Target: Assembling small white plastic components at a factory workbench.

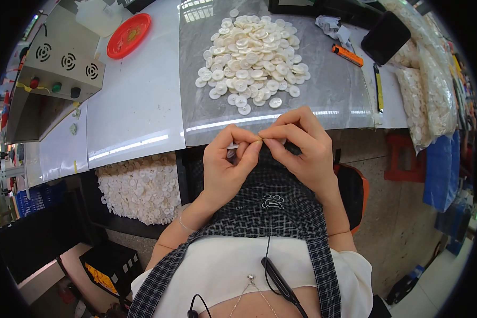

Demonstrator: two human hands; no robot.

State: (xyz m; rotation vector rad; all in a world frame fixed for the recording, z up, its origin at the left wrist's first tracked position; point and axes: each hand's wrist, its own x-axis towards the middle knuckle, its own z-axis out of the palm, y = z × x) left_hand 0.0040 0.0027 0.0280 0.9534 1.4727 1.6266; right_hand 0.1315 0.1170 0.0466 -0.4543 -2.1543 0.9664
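My left hand (225, 169) and my right hand (305, 151) meet over my lap, just off the table's front edge, with thumbs and forefingers pinched tip to tip. White round discs (231, 151) show in the curled fingers of my left hand. What lies between the touching fingertips is too small to make out. A whitish edge shows behind my right fingers, mostly hidden. Beyond my hands, a heap of white discs with raised centres (252, 58) covers a grey glossy mat (334, 100). A few discs lie loose along its near side.
Below the table at left, a black bin (135, 228) holds many small white pieces. A red plate (138, 26) and a metal box with buttons (63, 63) stand left. At right lie an orange lighter-like item (347, 54), a yellow cutter (379, 87) and plastic bags (424, 100).
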